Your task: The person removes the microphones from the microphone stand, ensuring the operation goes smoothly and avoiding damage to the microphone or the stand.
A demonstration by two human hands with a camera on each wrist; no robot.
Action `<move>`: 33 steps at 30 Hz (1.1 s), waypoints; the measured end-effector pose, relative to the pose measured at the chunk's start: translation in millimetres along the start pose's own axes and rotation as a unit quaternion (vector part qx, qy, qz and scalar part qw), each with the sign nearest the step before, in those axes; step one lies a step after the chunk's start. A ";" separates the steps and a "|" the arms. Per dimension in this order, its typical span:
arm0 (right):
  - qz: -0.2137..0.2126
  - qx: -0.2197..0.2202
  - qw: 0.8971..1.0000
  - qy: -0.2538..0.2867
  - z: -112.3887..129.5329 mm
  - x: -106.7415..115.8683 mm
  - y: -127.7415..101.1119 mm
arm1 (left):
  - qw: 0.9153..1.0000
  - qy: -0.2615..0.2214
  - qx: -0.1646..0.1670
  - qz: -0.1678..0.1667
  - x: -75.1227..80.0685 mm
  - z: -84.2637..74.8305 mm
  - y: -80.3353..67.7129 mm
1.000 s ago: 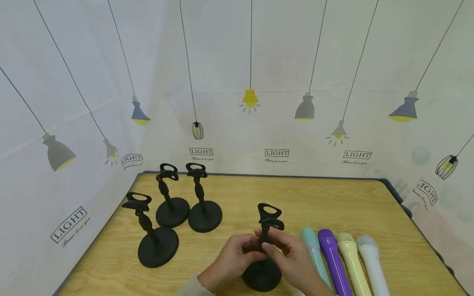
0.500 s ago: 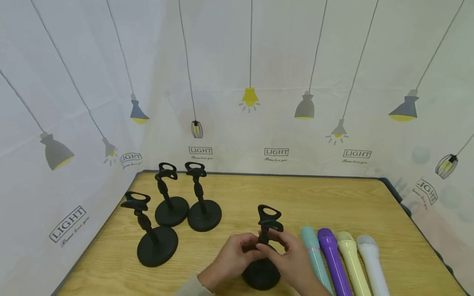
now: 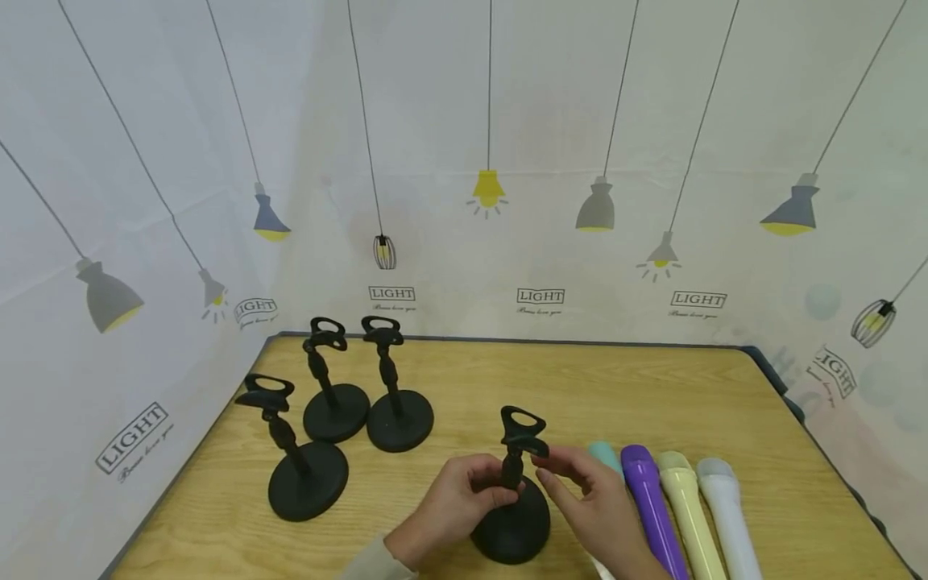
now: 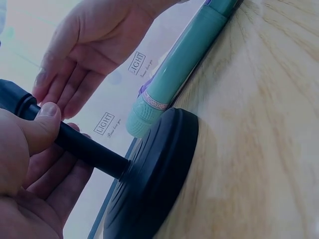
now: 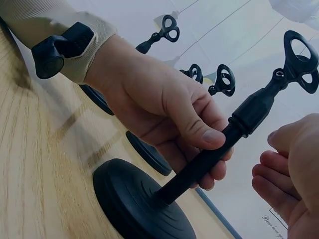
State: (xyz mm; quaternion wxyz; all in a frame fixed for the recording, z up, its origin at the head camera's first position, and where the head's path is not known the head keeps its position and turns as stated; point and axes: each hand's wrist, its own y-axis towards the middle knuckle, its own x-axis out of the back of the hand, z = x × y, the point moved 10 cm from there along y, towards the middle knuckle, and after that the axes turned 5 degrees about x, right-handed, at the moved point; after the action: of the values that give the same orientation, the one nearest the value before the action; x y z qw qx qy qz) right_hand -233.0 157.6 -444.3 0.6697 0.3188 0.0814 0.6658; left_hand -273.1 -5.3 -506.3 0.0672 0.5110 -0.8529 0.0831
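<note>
A black microphone stand (image 3: pixel 516 483) with a round base and a ring clip (image 3: pixel 524 425) on top stands upright near the front of the wooden table (image 3: pixel 652 395). My left hand (image 3: pixel 487 488) grips its stem, the thumb over the stem (image 5: pixel 214 154) in the right wrist view. My right hand (image 3: pixel 564 477) hovers just right of the stem with relaxed fingers and holds nothing; in the left wrist view the right hand (image 4: pixel 89 50) is clear of the stem (image 4: pixel 87 148). It partly covers a teal microphone (image 3: pixel 603 453) lying beside the base (image 4: pixel 154 174).
Purple (image 3: pixel 648 499), pale yellow (image 3: pixel 685 507) and white (image 3: pixel 725 507) microphones lie side by side to the right. Three more black stands (image 3: pixel 308 479) (image 3: pixel 336 411) (image 3: pixel 400 419) stand at the left. Printed cloth walls enclose the table on three sides.
My right hand has let go of the stand's stem and drawn a little to the right with its fingers relaxed. My left hand keeps its grip; the stand stays upright.
</note>
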 end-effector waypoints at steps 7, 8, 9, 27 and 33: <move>0.013 -0.014 1.000 -0.001 -0.9 -7.6 -0.4 | 1.000 0.000 0.013 -0.009 7.2 2.9 -4.0; 0.016 -0.018 1.000 0.001 -1.0 -9.2 -0.5 | 1.000 0.001 0.014 -0.011 8.8 3.4 -5.0; 0.019 -0.024 1.000 0.002 -1.4 -10.9 -0.6 | 1.000 0.002 0.013 -0.013 10.6 3.6 -6.1; 0.082 -0.032 0.996 0.002 -0.5 -49.2 5.5 | 0.996 0.049 0.011 -0.067 66.1 14.7 -27.1; 0.106 -0.020 0.994 0.028 2.6 -64.9 7.8 | 0.993 0.050 0.016 -0.108 91.3 18.6 -38.4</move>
State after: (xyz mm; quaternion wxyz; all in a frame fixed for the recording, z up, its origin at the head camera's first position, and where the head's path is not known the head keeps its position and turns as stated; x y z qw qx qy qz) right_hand -244.7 94.8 -458.5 0.5987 0.2934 0.0527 0.7435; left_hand -282.6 -105.6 -503.4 0.1095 0.5961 -0.7871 0.1147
